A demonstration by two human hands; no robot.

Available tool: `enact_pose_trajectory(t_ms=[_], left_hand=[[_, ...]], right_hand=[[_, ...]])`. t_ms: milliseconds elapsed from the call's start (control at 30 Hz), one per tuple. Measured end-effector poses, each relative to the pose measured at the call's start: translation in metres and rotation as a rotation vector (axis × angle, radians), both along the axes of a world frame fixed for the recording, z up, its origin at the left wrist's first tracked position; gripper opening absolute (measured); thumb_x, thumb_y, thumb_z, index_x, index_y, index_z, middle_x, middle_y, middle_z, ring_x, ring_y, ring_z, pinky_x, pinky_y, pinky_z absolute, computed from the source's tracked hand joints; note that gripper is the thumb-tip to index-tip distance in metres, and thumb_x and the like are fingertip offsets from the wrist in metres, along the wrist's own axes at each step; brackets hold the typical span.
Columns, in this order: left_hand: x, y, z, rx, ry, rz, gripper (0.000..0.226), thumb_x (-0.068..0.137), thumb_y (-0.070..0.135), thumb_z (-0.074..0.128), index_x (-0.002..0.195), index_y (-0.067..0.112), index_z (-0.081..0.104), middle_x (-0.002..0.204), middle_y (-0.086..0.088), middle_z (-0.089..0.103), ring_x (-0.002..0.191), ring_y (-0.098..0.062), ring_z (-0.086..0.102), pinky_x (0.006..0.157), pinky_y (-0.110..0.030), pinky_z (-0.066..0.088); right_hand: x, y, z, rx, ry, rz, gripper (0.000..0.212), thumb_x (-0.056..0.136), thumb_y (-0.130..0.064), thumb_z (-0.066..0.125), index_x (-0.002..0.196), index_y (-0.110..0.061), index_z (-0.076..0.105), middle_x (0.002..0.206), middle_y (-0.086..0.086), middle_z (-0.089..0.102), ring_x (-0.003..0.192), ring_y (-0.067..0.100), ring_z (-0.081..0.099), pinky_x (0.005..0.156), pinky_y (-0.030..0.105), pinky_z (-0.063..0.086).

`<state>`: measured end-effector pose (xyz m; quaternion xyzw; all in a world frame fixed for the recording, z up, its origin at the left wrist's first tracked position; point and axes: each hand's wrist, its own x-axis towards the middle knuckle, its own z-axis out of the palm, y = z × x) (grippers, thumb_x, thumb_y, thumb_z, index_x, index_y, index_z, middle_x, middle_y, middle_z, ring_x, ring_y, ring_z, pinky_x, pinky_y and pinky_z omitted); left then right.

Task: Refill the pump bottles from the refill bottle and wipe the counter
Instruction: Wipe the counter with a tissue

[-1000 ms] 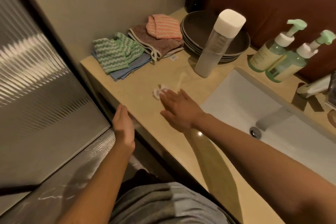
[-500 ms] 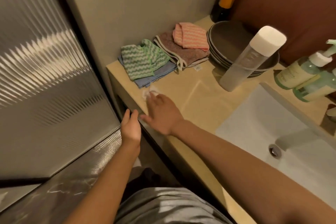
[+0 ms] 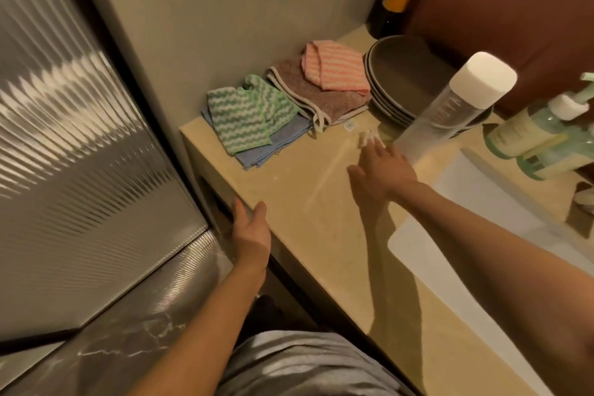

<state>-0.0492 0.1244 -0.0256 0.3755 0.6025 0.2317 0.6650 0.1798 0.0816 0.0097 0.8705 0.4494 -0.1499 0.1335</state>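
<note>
Right hand (image 3: pixel 382 170) flat, fingers straight, pressing one crumpled white wad (image 3: pixel 368 138) onto tabletop (image 3: pixel 305 183). Just beyond it: one frosted white-capped refill bottle (image 3: pixel 450 106), two green pump bottles (image 3: pixel 517 133). Left hand (image 3: pixel 250 228) open, empty.

4 cloths (image 3: pixel 244 119), 2 pump btls (image 3: pixel 520 135), 1 refill btl (image 3: pixel 450 109), 2 hands (image 3: pixel 382 170)

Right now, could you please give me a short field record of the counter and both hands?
right hand: flat, presses a small white wad onto the counter
left hand: open, at the counter's front edge
refill bottle: capped, standing beside the sink
pump bottles: two, at the sink's far side
cloths: folded, by the wall
</note>
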Motion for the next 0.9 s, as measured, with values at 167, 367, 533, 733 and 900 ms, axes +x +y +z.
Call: enact_pose_trajectory(t_ms=[167,367,533,733,900], left_hand=[[0.008,-0.003,0.004,-0.003,-0.002,-0.008,0.066,0.099,0.03,0.043,0.15,0.027,0.001,0.154,0.0,0.025,0.138,-0.023,0.029,0.11,-0.033,0.023],[0.013,-0.014,0.005,0.031,-0.002,0.033,0.058,0.1,0.029,0.038,0.15,0.029,0.009,0.148,-0.001,0.034,0.132,-0.022,0.036,0.101,-0.027,0.027],[0.011,-0.028,0.009,-0.006,-0.055,0.101,0.051,0.101,0.036,0.034,0.149,0.028,0.018,0.146,-0.002,0.037,0.121,-0.014,0.042,0.096,-0.023,0.03],[0.011,-0.054,0.008,-0.019,-0.05,0.059,0.055,0.101,0.04,0.031,0.15,0.03,0.008,0.156,0.005,0.016,0.142,-0.017,0.017,0.113,-0.032,0.014],[0.01,-0.072,0.003,-0.003,-0.027,0.049,0.054,0.101,0.037,0.033,0.15,0.029,0.011,0.155,0.002,0.02,0.142,-0.018,0.02,0.113,-0.032,0.016]], right_hand=[[-0.04,0.006,0.007,0.068,0.091,0.112,0.076,0.095,-0.059,0.028,0.15,-0.011,0.011,0.158,0.009,0.011,0.142,0.032,0.015,0.114,0.041,0.016],[-0.119,-0.015,-0.005,0.13,0.217,0.515,0.077,0.092,-0.057,0.018,0.149,-0.006,0.016,0.156,0.015,0.017,0.137,0.033,0.023,0.114,0.04,0.015],[-0.134,-0.047,-0.017,0.181,0.29,0.688,0.06,0.093,-0.034,0.048,0.142,-0.001,0.036,0.145,0.018,0.041,0.123,0.034,0.044,0.11,0.042,0.027],[-0.07,-0.097,-0.008,0.094,0.133,0.648,0.063,0.092,-0.044,0.037,0.142,-0.007,0.038,0.146,0.014,0.041,0.127,0.03,0.045,0.11,0.042,0.028],[-0.019,-0.109,0.003,0.154,0.037,0.378,0.075,0.089,-0.055,0.014,0.148,-0.009,0.026,0.152,0.013,0.03,0.13,0.031,0.037,0.109,0.037,0.025]])
